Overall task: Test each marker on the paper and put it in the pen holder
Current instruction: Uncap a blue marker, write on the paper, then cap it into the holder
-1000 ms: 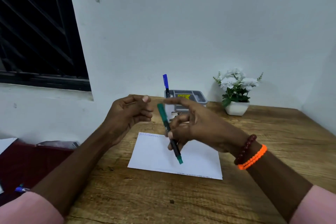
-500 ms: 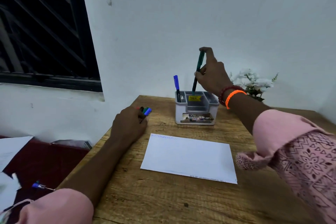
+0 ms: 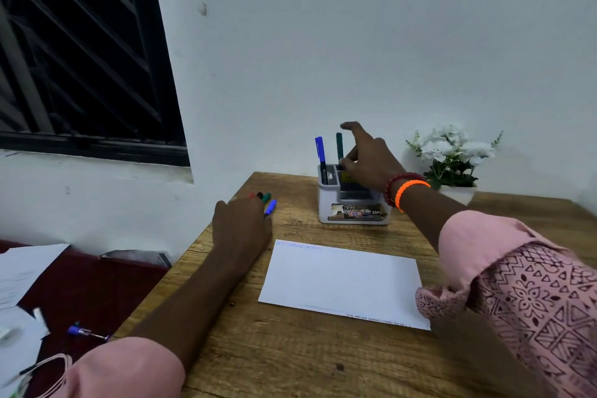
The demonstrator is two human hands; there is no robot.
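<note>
Our right hand (image 3: 368, 160) is at the pen holder (image 3: 353, 200), at about one o'clock from the paper (image 3: 345, 281). The fingers are spread loosely around the green marker (image 3: 339, 145), which stands upright in a rear compartment just beside the blue marker (image 3: 319, 152). We cannot tell whether any fingertip touches the green barrel.

To finish this step well, we should let the marker settle against the compartment wall, then lift the hand straight up and back, so the knuckles do not knock either marker or drag the light holder across the wooden table (image 3: 290, 359).

Our left hand (image 3: 242, 229), at ten o'clock from the paper, is closed around a bundle of untested markers (image 3: 266, 202), coloured ends poking out. We judge one of these comes next, beneath the blue scribble (image 3: 298, 245).
</note>
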